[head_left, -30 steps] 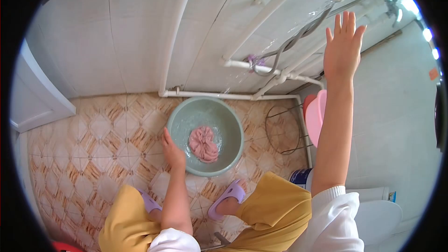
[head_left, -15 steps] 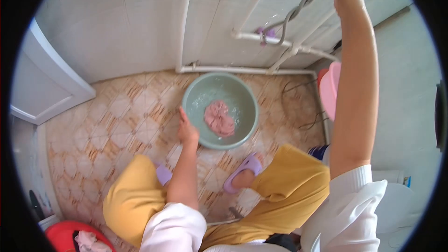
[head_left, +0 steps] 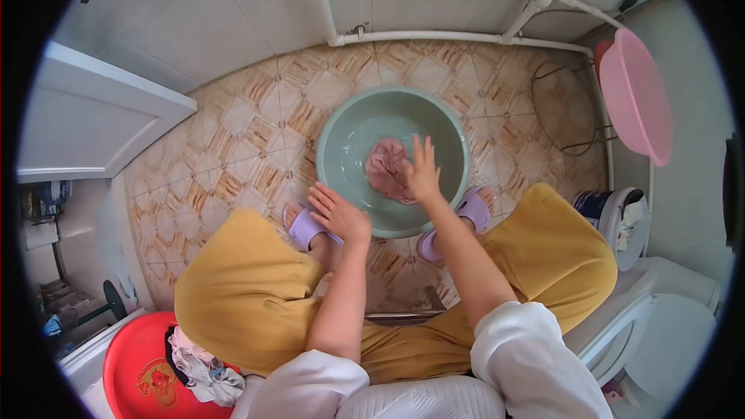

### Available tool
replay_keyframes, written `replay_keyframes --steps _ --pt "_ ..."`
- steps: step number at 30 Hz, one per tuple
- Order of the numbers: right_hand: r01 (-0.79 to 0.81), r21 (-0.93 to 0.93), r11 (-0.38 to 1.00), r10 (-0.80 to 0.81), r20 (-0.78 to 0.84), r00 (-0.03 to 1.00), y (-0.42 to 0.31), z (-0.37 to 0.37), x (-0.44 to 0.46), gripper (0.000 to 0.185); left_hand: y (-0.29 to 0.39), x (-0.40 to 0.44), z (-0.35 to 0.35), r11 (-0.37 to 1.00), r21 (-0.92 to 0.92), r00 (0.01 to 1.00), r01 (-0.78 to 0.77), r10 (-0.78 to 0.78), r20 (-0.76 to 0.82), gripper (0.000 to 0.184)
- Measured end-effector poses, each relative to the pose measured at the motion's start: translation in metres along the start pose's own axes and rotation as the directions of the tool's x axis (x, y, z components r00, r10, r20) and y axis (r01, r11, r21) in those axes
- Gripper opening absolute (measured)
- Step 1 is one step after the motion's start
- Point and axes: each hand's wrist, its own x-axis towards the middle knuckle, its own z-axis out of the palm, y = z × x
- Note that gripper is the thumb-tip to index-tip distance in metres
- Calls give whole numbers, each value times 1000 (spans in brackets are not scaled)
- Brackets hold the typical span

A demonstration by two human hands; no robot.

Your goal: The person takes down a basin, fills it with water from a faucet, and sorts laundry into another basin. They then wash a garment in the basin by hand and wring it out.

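Observation:
On the tiled floor between my feet stands a round green basin [head_left: 339, 120]. A crumpled pink cloth [head_left: 384, 168] lies in it, in what looks like shallow water. My right hand [head_left: 421, 171] is over the basin, just right of the cloth, fingers spread and holding nothing; whether it touches the cloth I cannot tell. My left hand [head_left: 340, 213] is at the basin's lower left rim, fingers stretched out, with nothing in it.
A red basin [head_left: 128, 365] with clothes [head_left: 203, 368] stands at the lower left. A pink basin [head_left: 635, 97] hangs by the right wall, above a lidded bucket [head_left: 617, 213] and a toilet [head_left: 660, 318]. White pipes [head_left: 434, 36] run along the wall; a white door [head_left: 101, 120] is at left.
My right hand has come down from the upper right, near the hose, to over the basin. My left hand has let go of the basin's rim. The view has tilted downward.

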Motion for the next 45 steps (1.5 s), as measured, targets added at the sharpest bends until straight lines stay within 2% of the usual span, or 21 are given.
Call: replay_keyframes --steps 1,3,4,6,13,16,18,21,23,25,26,27,28,30,35,38,39,40,41,43,45 --pt "-10 8 1000 10 10 1000 1 13 -10 66 2 -2 -4 1000 16 1000 2 -2 5 101" --pt "-45 -297 954 103 183 978 -8 28 -30 64 11 -8 -18 923 41 922 -383 380 71 95" --pt "-53 -294 954 114 196 974 -8 36 -35 64 14 -6 -8 883 -59 883 -466 468 30 85" --pt "90 -539 837 90 299 950 -4 49 -45 63 21 0 17 860 -77 860 -505 508 36 80" --pt "357 -558 749 23 561 828 17 36 12 65 23 17 26 884 -198 894 -424 444 68 57" --pt "227 -291 929 -30 554 832 43 26 35 60 26 22 28 876 -374 932 -304 354 71 54" --pt "-174 47 984 169 102 980 55 24 38 43 25 18 29 849 -471 949 -240 307 69 54" --pt "-279 -210 937 281 -20 960 27 30 9 45 25 13 26 802 -505 932 -319 363 -12 51" --pt "-274 -217 937 287 30 957 26 43 4 49 19 9 26 809 -404 887 -426 461 -14 50" --pt "-402 194 895 303 395 867 33 51 2 54 15 14 27 776 -451 876 -440 481 -28 50" --pt "-399 196 896 300 395 868 28 48 -3 54 14 18 27 740 -502 866 -448 498 -39 50" --pt "-470 538 700 266 414 871 18 39 -10 45 18 21 20 738 -502 866 -450 499 -43 50" --pt "-478 788 388 228 421 878 9 29 -16 36 19 24 12 712 -583 877 -392 481 -2 52" --pt "-462 818 343 148 439 886 -3 5 -22 29 21 24 -2 711 -656 912 -254 402 83 55" --pt "-423 853 306 -128 477 869 -15 -36 -12 20 22 50 -6 618 -760 907 -202 411 94 60" --pt "-476 841 256 -265 535 802 -35 -68 -4 21 39 59 -32 506 -777 712 -375 694 108 56" --pt "-465 845 263 -345 533 773 -41 -75 -1 23 41 60 -31 506 -777 714 -374 692 107 56" --pt "-453 850 267 -421 526 739 -43 -77 1 26 42 60 -28 586 -734 650 -344 713 264 51" --pt "-452 851 268 -421 526 739 -45 -76 1 26 43 61 -25 660 -678 570 -323 708 417 46" --pt "-310 946 93 -239 323 916 -46 -73 5 35 29 72 -4 665 -666 566 -338 709 421 42" --pt "-266 960 89 -172 278 945 -36 -72 12 40 24 75 2 672 -654 565 -348 707 426 37"
